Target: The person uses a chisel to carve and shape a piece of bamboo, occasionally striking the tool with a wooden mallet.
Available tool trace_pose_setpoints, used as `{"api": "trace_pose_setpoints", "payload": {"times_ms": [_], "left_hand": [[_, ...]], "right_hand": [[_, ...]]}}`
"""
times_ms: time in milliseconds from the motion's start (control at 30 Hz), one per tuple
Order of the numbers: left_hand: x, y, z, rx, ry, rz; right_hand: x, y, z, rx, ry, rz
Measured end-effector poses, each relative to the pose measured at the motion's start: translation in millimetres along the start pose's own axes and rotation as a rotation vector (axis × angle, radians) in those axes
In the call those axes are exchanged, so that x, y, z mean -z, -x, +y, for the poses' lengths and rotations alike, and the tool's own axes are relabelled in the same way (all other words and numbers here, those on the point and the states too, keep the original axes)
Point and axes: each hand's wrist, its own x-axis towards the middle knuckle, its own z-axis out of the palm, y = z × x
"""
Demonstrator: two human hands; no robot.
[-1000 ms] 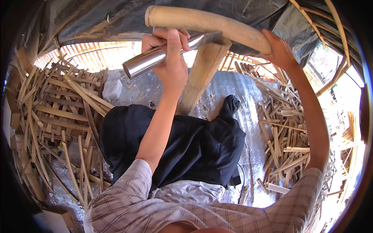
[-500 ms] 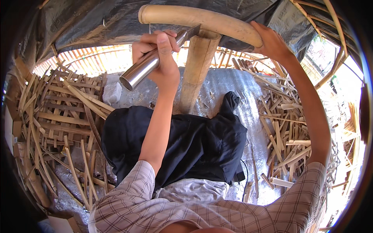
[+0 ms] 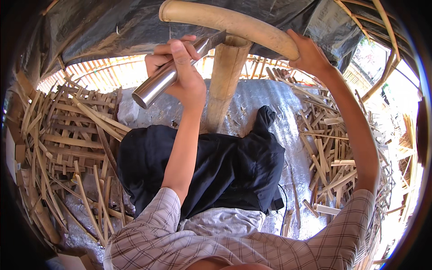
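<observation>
A thick bamboo pole [image 3: 225, 21], seeming curved in this wide view, lies crosswise at the top of the picture. My right hand [image 3: 309, 53] is closed around its right end. In my left hand [image 3: 182, 65] is a knife [image 3: 157, 84] with a shiny tubular metal handle, gripped with fingers wrapped round it and the thumb along it. Its dark blade points up and right, close to the pole's near side; whether it touches cannot be told. Below the pole stands an upright hollow bamboo post [image 3: 226, 76], its open top near the blade tip.
Black cloth [image 3: 207, 166] covers my lap. Split bamboo strips lie heaped on the right [image 3: 333, 157], and a slatted bamboo stack [image 3: 74, 130] stands on the left. Behind hangs a dark plastic sheet [image 3: 103, 33] above a bamboo fence. A pale block [image 3: 129, 109] sits near the stack.
My left hand and the knife have shifted a little left and down. The bamboo pole has moved slightly left, its right end dropping a bit with my right hand.
</observation>
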Motion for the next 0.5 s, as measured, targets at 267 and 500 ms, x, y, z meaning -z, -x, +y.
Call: {"api": "trace_pose_setpoints", "payload": {"times_ms": [267,500], "left_hand": [[-0.2,-5.0,1.5,-0.021,-0.013,-0.021],[-1.6,3.2,2.9,0.034,0.021,-0.035]], "right_hand": [[6.7,-0.7,-5.4,-0.011,0.041,0.000],[0.3,3.0,-5.1,-0.010,0.035,0.021]]}}
